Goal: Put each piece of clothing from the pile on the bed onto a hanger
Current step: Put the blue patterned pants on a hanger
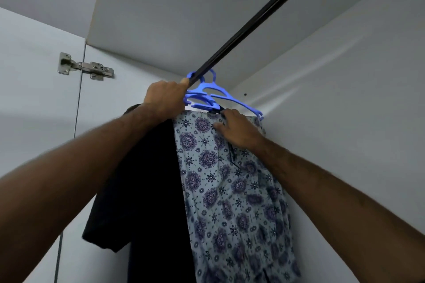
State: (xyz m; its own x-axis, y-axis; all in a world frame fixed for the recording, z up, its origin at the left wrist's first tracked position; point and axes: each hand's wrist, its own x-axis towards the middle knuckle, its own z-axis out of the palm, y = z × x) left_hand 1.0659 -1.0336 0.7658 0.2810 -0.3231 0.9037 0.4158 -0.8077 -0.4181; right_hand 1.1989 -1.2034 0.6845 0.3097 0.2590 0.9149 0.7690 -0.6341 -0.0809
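Wardrobe: white panels [345, 76] on every side, seen from below; no brand, label or writing can be read anywhere.
Rail: a black rail [253, 20] runs from the top right down to the far corner.
Patterned garment: light blue cloth with purple medallions [230, 190], hanging under the rail.
Dark garment: black cloth [142, 190], hanging just left of the patterned one, touching it.
Hangers: several blue plastic hangers [207, 92] bunched on the rail.
Left hand: [164, 99] fingers curled round the hangers' hooks at the rail.
Right hand: [236, 131] pinching the top edge of the patterned garment.
Hinge: a metal hinge [86, 69] on the door, left.
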